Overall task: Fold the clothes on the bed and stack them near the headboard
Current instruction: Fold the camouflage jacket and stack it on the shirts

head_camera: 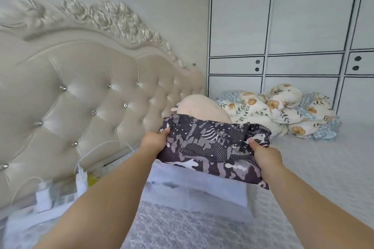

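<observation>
A folded dark purple garment (210, 147) with a grey and white patchwork print is held out in front of me. My left hand (154, 140) grips its left edge, thumb on top. My right hand (263, 152) grips its right edge the same way. The garment hangs just above a folded pale lavender garment (194, 186) that lies on the bed (315, 168) close to the tufted beige headboard (85, 95). The underside of the dark garment is hidden.
A beige plush cushion (202, 108) leans by the headboard behind the garment. A bundled floral quilt (279, 111) lies at the far side against grey wardrobe doors (283, 26). White papers or bags (58, 192) sit at the lower left beside the headboard.
</observation>
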